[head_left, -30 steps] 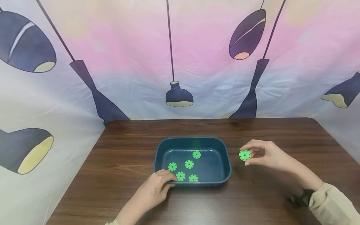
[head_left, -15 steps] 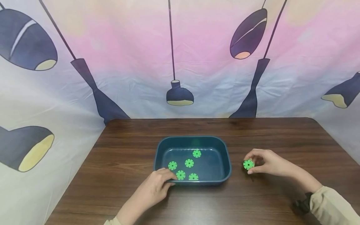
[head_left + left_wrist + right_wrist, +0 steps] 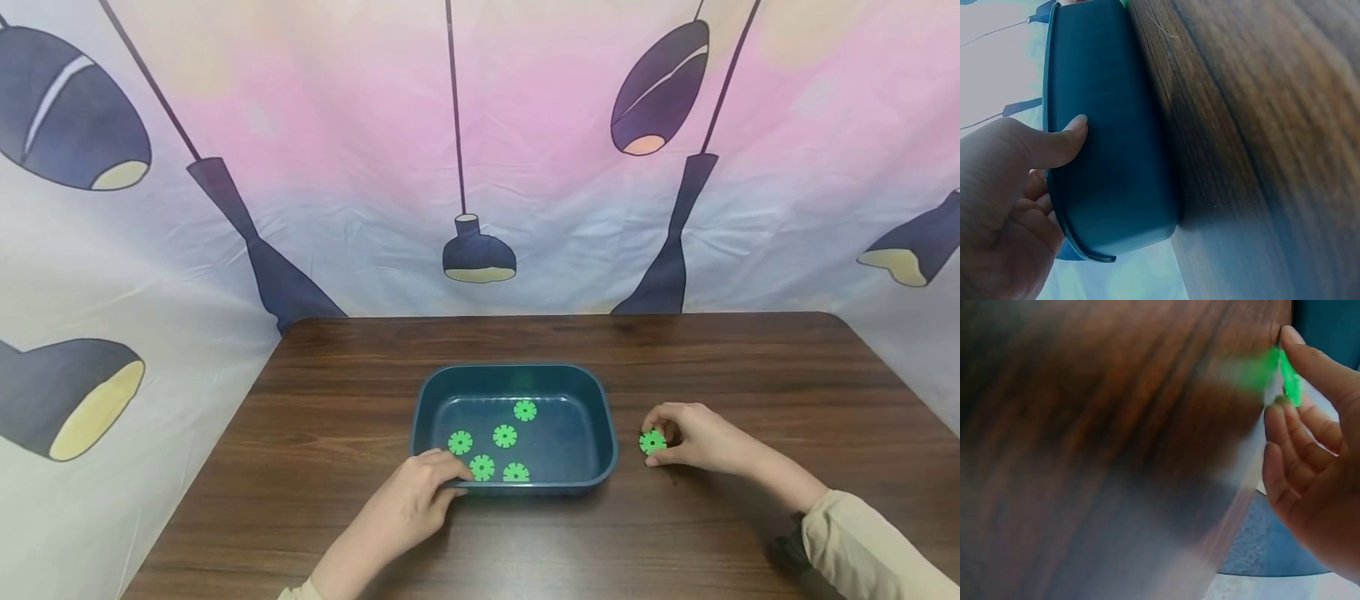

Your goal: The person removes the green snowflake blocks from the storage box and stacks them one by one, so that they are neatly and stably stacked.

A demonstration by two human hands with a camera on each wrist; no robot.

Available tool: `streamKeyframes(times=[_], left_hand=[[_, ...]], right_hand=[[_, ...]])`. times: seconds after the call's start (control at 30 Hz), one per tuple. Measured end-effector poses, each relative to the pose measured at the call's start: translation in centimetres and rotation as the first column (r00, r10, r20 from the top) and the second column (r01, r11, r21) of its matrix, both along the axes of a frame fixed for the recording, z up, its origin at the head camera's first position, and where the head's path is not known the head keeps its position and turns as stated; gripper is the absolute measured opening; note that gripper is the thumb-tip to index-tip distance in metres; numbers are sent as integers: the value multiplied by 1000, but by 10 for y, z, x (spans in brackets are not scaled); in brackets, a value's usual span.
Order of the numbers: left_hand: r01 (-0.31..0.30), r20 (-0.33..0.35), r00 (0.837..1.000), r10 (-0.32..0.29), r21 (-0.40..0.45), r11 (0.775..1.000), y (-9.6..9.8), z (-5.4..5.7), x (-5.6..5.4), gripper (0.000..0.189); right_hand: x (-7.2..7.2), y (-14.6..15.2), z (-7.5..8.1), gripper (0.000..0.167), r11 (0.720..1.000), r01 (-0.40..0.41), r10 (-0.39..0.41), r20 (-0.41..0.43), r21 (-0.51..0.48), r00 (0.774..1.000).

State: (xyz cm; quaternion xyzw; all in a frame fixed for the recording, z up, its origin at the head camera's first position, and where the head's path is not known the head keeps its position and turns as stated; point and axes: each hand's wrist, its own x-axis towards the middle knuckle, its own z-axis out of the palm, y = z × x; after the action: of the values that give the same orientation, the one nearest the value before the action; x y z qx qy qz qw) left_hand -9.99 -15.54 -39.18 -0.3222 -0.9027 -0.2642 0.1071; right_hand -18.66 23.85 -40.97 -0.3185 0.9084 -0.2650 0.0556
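Note:
A dark teal plastic bin [image 3: 570, 483] stands on the table, with several green notched discs [image 3: 505, 436] lying on its floor. My left hand [image 3: 412, 492] grips the bin's near left rim. In the left wrist view the thumb of the left hand [image 3: 1010, 187] presses the outer wall while the other fingers go over the rim. To the right of the bin, my right hand [image 3: 701, 439] pinches one green notched disc [image 3: 652, 442] between thumb and fingers. The right wrist view shows this disc [image 3: 1290, 381] edge-on in the right hand [image 3: 1322, 437], close to the tabletop.
The brown wood-grain table [image 3: 315, 433] extends around the bin on every side. Behind it hangs a cloth backdrop [image 3: 360, 150] printed with dark lamps. A dark band [image 3: 791, 546] sits by the right sleeve.
Holding the disc, my right hand has come lower and nearer, shifting right and then slightly back left toward the bin. The left hand and the bin stay in place.

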Motion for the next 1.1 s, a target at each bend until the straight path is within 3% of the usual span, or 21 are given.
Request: streamKeyframes(times=[0.23,0.4,0.57,0.8,0.93,1.1], left_hand=[[7,-30,1000,-7,6,1000,-2,2,1,21],[9,-42,999,-8,8,1000,-2,2,1,21],[3,-33,999,-4,-3,1000,-1,3,1,21],[-8,-24,1000,8,-6,1000,-1,3,2,20],[-15,-11,1000,14,-11,1000,-1,3,2,20],[-3,-8,1000,3,-9,1000,0,3,2,19]], right_hand=[[-3,0,2,37,999,32,-34,63,25,997],[-2,0,4,38,1000,8,-9,49,21,999],[2,-5,11,40,997,72,-71,-24,35,997],[0,-25,30,36,976,207,-214,-109,-73,971],[-4,-39,37,38,967,229,-241,-116,-107,964],[-8,-56,38,42,969,202,-220,-128,-142,967]])
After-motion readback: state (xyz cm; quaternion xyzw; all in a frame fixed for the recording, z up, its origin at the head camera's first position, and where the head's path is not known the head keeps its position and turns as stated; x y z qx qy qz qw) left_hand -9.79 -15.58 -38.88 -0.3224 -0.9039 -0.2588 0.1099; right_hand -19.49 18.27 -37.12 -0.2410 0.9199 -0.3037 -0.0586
